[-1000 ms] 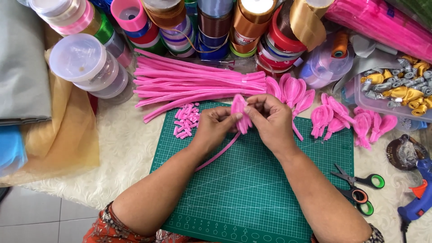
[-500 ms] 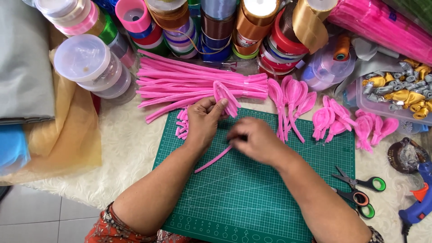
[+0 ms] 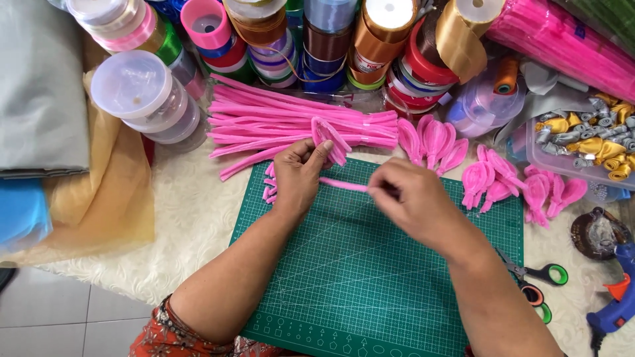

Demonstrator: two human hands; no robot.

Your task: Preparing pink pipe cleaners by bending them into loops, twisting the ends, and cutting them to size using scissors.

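While the left hand (image 3: 299,173) pinches a looped pink pipe cleaner petal (image 3: 331,137) at its base, the right hand (image 3: 413,201) nips the far end of the straight pink stem (image 3: 344,184) stretched between them, just above the green cutting mat (image 3: 370,277). It looks light, fuzzy and easily bent, so I'd grip it near the ends, fingertips only. Finished petals (image 3: 433,140) lie beside the pipe cleaner bundle (image 3: 278,119); scissors (image 3: 539,281) rest at the right.

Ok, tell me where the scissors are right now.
In the head view the scissors lie at the right edge of the green cutting mat, beside the person's right forearm and just left of the blue glue gun.
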